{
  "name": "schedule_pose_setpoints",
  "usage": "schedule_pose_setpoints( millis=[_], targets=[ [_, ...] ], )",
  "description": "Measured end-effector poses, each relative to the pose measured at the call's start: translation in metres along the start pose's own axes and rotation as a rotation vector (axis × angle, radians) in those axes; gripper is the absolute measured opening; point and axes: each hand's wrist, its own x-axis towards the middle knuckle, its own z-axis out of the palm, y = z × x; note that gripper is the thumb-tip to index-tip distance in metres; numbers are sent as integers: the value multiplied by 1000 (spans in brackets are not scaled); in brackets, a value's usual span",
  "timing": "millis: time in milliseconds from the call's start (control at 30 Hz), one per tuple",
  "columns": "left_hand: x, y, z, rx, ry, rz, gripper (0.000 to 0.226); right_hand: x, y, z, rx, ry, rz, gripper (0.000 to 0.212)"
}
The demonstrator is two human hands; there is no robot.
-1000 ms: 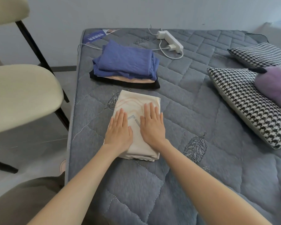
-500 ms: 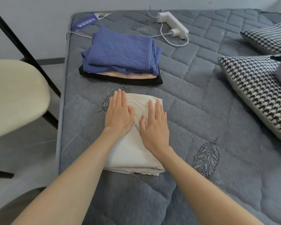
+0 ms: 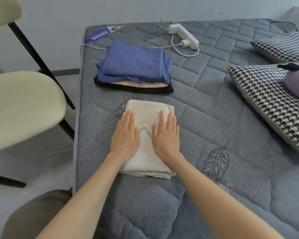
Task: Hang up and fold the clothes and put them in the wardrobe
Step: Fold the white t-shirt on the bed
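We press our left hand (image 3: 125, 135) and right hand (image 3: 166, 135), fingers straight, flat on the folded cream shirt (image 3: 148, 157) on the bed (image 3: 205, 195); behind it a folded stack (image 3: 134, 66) waits, nothing yet in the wardrobe.

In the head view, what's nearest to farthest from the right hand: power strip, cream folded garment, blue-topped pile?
1. Cream folded garment, pressed flat under the right hand.
2. Blue-topped pile, just beyond it.
3. Power strip, far end of the bed.
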Motion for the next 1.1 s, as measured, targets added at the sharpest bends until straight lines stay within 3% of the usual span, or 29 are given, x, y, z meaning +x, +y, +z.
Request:
schedule_pose_setpoints(
  millis=[233, 500, 600, 767, 967, 1100],
  targets=[
    [-37, -4, 0, -118, 6, -56, 53, -31, 3, -2, 24, -35, -6, 60],
    [-54, -8, 2, -198, 38, -21, 51, -55, 5, 1, 55, 43, -26, 59],
    [-56, -7, 0, -224, 22, -46, 51, -53, 7, -2, 79, -11, -33, 60],
    [-54, -9, -9, -322, -7, -96, 51, -48, 22, -18, 391, -122, -95, 72],
    [-28, -9, -32, -564, -34, -395, 63, -34, 21, -40, 744, -121, 197, 82],
    [-20, -12, -38, -525, -53, -401, 55, -30, 19, -38, 799, -184, 292, 80]
  ],
)
